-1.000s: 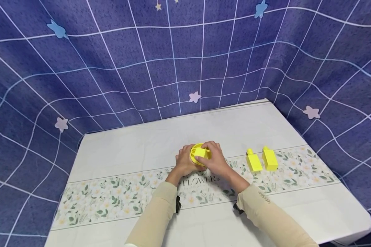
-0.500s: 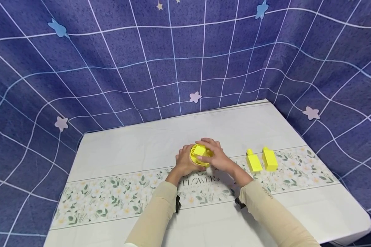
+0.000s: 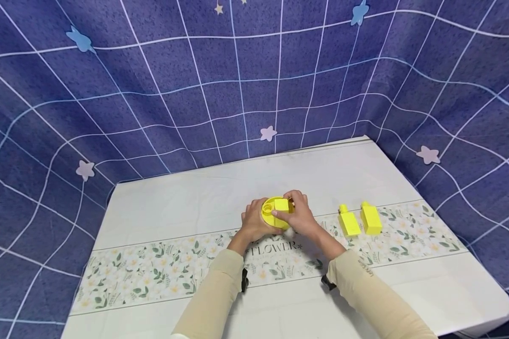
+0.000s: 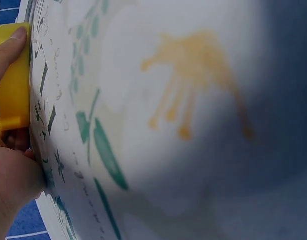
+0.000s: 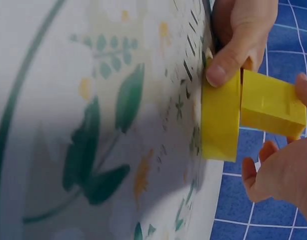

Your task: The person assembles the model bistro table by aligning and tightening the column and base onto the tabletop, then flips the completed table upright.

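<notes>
My left hand grips a round yellow base lying on the tablecloth, its thumb against the base's side. A raised ring shows at the left of the base's top. Over the base's right part, my right hand pinches a yellow rectangular block between thumb and fingers. In the right wrist view the block stands out from the base, close against it and slightly tilted. How its underside meets the base is hidden. The left wrist view shows the left hand at the base's edge.
Two yellow bottle-shaped blocks with narrow necks, a left one and a right one, lie to the right of the hands. A white tablecloth with a floral band covers the table. A blue gridded curtain stands behind.
The right hand has shifted the block to the right over the base, uncovering the raised ring at the left. The left hand and the two bottle-shaped blocks have stayed in place.
</notes>
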Action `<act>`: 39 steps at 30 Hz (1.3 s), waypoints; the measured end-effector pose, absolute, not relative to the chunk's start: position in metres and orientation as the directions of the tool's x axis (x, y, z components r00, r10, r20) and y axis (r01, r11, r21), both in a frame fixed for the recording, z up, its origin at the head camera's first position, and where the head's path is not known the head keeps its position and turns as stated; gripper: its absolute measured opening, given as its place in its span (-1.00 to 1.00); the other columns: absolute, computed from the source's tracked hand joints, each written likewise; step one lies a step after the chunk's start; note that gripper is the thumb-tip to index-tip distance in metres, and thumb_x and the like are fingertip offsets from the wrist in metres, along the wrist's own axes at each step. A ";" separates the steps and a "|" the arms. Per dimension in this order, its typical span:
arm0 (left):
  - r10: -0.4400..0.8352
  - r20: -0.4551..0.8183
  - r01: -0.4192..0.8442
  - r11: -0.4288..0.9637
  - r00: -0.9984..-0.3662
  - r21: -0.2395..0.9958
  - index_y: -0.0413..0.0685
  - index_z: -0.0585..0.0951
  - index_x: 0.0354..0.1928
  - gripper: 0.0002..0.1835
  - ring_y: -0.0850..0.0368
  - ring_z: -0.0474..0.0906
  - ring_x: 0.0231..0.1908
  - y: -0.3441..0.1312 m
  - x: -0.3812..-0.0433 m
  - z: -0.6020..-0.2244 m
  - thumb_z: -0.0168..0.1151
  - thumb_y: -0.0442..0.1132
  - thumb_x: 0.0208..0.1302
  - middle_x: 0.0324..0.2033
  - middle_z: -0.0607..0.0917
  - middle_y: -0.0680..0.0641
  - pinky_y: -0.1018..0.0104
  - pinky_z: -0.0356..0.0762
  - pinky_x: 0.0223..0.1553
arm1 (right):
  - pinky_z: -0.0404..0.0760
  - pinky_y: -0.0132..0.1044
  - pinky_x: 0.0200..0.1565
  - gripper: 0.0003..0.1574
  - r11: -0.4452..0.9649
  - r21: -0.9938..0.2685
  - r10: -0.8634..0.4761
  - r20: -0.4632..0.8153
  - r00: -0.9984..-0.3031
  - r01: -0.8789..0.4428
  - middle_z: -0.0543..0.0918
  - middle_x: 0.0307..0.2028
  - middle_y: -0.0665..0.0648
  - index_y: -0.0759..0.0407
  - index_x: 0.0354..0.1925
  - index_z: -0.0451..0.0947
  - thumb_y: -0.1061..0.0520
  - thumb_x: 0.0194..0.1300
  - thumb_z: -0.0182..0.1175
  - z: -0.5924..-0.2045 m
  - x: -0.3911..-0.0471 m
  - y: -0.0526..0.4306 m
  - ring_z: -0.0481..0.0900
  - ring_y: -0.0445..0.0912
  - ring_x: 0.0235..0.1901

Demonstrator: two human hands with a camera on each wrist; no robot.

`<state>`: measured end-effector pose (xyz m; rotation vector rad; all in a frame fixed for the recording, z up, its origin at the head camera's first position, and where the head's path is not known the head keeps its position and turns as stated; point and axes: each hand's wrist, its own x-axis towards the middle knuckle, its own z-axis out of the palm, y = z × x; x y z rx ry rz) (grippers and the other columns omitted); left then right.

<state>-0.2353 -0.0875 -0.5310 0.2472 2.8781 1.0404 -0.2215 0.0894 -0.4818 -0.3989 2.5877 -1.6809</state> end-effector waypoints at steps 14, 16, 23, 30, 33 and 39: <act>0.168 -0.031 0.108 0.754 -0.985 0.648 0.22 0.22 0.40 0.23 0.16 0.22 0.10 -0.088 -0.234 -0.529 0.62 0.24 -0.44 0.20 0.36 0.12 0.12 0.15 0.08 | 0.02 0.29 0.30 -0.34 0.329 -0.911 -0.470 0.071 -0.880 -0.249 0.13 0.42 0.16 0.04 0.34 0.36 0.18 0.29 0.22 -0.475 -0.228 0.109 -0.04 0.12 0.33; 0.167 -0.036 0.105 0.756 -0.985 0.646 0.22 0.21 0.40 0.23 0.16 0.22 0.10 -0.088 -0.233 -0.529 0.62 0.24 -0.44 0.20 0.36 0.11 0.13 0.15 0.09 | 0.02 0.30 0.30 -0.36 0.325 -0.916 -0.487 0.053 -0.872 -0.237 0.13 0.42 0.19 0.11 0.33 0.37 0.25 0.29 0.18 -0.470 -0.228 0.110 -0.04 0.15 0.32; 0.166 -0.020 0.114 0.757 -0.986 0.644 0.20 0.23 0.40 0.23 0.16 0.23 0.09 -0.088 -0.234 -0.531 0.62 0.23 -0.46 0.19 0.37 0.13 0.14 0.15 0.07 | 0.15 0.17 0.27 -0.43 0.387 -0.880 -0.414 0.101 -0.905 -0.275 0.36 0.25 0.17 0.15 0.19 0.50 0.23 0.19 0.32 -0.468 -0.226 0.104 0.14 0.11 0.19; 0.166 -0.035 0.105 0.757 -0.985 0.645 0.21 0.22 0.40 0.24 0.16 0.23 0.08 -0.086 -0.232 -0.530 0.63 0.24 -0.46 0.18 0.37 0.12 0.14 0.15 0.08 | 0.18 0.17 0.26 -0.44 0.404 -0.870 -0.432 0.088 -0.897 -0.280 0.37 0.26 0.11 0.12 0.17 0.53 0.13 0.19 0.35 -0.473 -0.233 0.108 0.13 0.08 0.21; 0.164 -0.037 0.103 0.763 -0.986 0.639 0.21 0.20 0.41 0.24 0.16 0.23 0.09 -0.086 -0.232 -0.529 0.62 0.24 -0.45 0.19 0.36 0.11 0.14 0.14 0.10 | 0.16 0.23 0.27 -0.42 0.391 -0.879 -0.483 0.057 -0.874 -0.274 0.32 0.31 0.12 0.08 0.22 0.50 0.18 0.21 0.30 -0.468 -0.235 0.114 0.09 0.10 0.27; 0.165 -0.028 0.107 0.752 -0.986 0.650 0.19 0.22 0.41 0.24 0.14 0.22 0.11 -0.088 -0.232 -0.528 0.63 0.21 -0.44 0.19 0.36 0.09 0.11 0.14 0.12 | 0.15 0.24 0.27 -0.45 0.396 -0.872 -0.495 0.060 -0.867 -0.287 0.38 0.28 0.12 0.08 0.16 0.53 0.17 0.18 0.33 -0.469 -0.240 0.119 0.13 0.13 0.26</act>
